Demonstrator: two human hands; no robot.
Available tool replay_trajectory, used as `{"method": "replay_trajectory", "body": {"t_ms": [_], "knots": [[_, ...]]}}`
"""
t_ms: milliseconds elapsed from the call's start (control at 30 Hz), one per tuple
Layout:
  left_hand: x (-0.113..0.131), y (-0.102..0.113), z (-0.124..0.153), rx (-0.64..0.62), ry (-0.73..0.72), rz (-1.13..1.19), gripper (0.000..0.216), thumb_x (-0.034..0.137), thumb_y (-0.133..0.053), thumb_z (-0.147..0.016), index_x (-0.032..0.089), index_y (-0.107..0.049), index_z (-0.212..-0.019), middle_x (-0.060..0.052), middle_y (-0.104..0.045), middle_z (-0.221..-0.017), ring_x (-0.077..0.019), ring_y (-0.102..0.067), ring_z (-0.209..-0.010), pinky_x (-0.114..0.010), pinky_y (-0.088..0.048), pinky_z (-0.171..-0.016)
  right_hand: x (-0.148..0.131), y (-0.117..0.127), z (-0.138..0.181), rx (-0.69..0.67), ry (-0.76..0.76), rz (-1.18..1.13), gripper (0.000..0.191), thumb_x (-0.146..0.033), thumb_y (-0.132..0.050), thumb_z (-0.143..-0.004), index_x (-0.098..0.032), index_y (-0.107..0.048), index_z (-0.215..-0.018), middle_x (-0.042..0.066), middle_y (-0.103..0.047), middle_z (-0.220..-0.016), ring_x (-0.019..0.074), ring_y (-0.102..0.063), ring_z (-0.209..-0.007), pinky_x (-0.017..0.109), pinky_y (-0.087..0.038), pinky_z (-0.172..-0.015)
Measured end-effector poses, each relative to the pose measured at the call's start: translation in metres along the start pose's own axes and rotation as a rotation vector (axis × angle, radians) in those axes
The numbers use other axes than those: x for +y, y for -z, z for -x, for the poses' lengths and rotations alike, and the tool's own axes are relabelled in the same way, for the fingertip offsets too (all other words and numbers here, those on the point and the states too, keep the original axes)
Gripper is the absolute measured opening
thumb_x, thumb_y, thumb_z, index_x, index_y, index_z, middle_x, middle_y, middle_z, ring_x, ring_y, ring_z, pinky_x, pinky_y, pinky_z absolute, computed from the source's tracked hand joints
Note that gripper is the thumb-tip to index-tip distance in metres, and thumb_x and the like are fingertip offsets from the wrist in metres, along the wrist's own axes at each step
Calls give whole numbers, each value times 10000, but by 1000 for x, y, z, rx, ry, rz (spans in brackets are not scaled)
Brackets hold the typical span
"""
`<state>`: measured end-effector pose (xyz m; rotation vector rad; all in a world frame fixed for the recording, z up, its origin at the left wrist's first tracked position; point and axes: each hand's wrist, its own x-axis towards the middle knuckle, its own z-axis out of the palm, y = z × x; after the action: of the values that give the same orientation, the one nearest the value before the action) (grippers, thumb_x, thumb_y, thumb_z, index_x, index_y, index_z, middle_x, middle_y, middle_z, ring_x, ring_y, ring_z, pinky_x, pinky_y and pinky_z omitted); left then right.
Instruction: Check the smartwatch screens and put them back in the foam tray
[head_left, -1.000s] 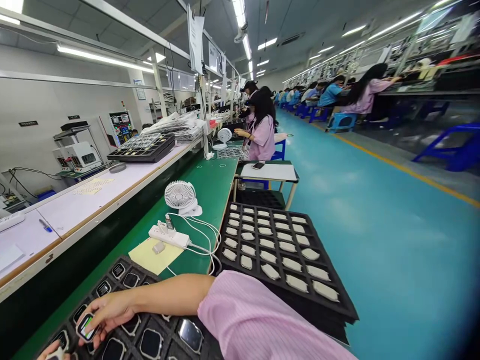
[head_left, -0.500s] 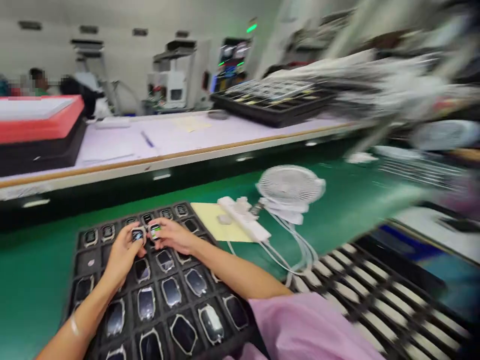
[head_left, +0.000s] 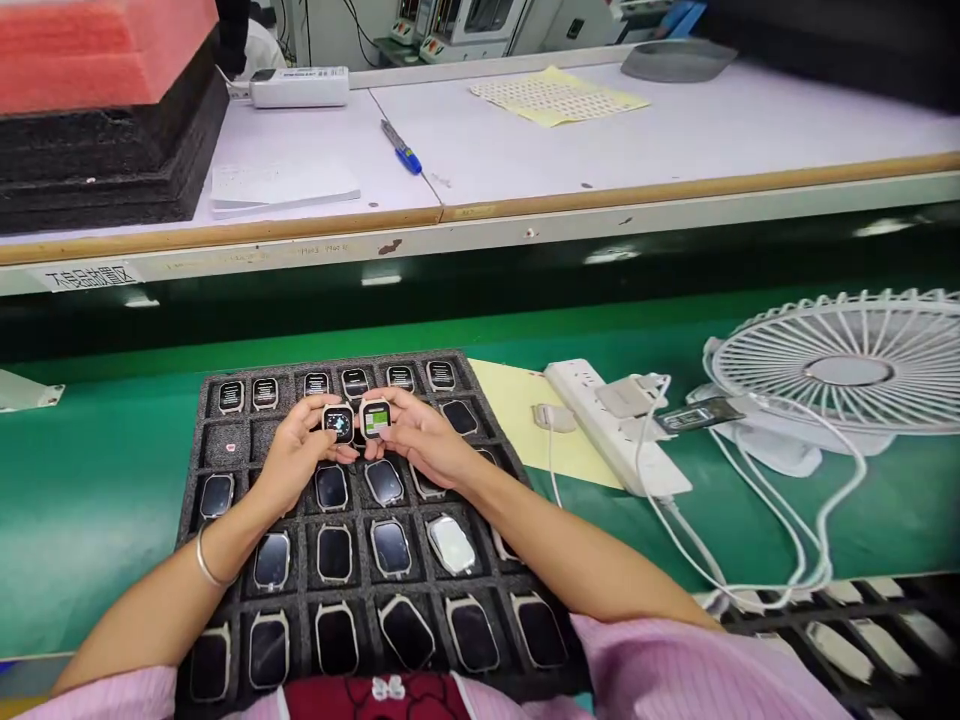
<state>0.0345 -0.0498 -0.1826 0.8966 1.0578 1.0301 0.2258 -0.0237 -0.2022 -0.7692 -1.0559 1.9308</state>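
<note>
A black foam tray [head_left: 225, 445] lies on the green belt in front of me, its pockets filled with several smartwatch bodies. My left hand [head_left: 296, 465] pinches one watch body [head_left: 337, 423] with a lit bluish screen above the tray. My right hand [head_left: 424, 440] grips a second watch body [head_left: 376, 418] whose screen glows green. The two watches are held side by side, almost touching. One watch in the tray [head_left: 452, 545] has a pale face; the others look dark.
A yellow sheet [head_left: 517, 400], a white power strip [head_left: 600, 420] with plugs and cables, and a white desk fan [head_left: 847, 370] sit right of the tray. Another black tray [head_left: 900, 610] of pale parts lies at lower right. Behind, a raised white shelf [head_left: 480, 190] carries a blue pen [head_left: 401, 150], foam stack [head_left: 112, 150] and papers.
My view has swung from the aisle down to the tray. Both hands have come together above the tray, each with a lit watch.
</note>
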Motion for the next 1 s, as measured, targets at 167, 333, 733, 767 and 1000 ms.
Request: {"method": "replay_trajectory", "body": {"t_ms": [167, 333, 733, 767, 1000], "knots": [[-1, 0, 0, 12, -3, -4, 360, 215, -662, -746, 176, -545, -1085, -45, -672, -1045, -141, -715, -629, -278, -611, -628, 2, -1, 0, -13, 16, 14, 438, -192, -715, -741, -204, -539, -1143, 11, -670, -918, 139, -675, -664, 269, -496, -619], [0, -1, 1, 27, -11, -28, 353, 219, -657, -734, 172, -551, -1068, -37, -669, -1026, -149, -719, -628, -282, -615, -633, 1, -2, 1, -29, 46, 32, 432, -161, -684, -748, -199, -532, -1151, -5, -655, -867, 132, -674, -677, 264, -509, -642], [0, -1, 1, 19, -34, -44, 369, 284, -719, -738, 182, -552, -1051, -31, -680, -988, -159, -718, -620, -295, -611, -635, 4, -1, 1, -46, 78, 65, 439, -160, -677, -752, -189, -520, -1161, 9, -657, -897, 137, -680, -691, 276, -504, -649], [0, -1, 2, 14, -37, -38, 362, 271, -709, -738, 182, -553, -1052, -30, -677, -990, -160, -719, -627, -298, -611, -644, 4, 0, 0, -49, 83, 70, 444, -160, -679, -754, -188, -517, -1167, 4, -655, -884, 137, -681, -696, 275, -503, -652], [-2, -3, 2, -17, -78, -57, 417, 219, -757, -696, 190, -552, -1058, -47, -642, -1085, -139, -713, -648, -300, -617, -661, 6, 1, -1, -45, 101, 111, 490, -191, -751, -741, -198, -508, -1166, -17, -637, -871, 127, -664, -693, 276, -505, -657]]}}
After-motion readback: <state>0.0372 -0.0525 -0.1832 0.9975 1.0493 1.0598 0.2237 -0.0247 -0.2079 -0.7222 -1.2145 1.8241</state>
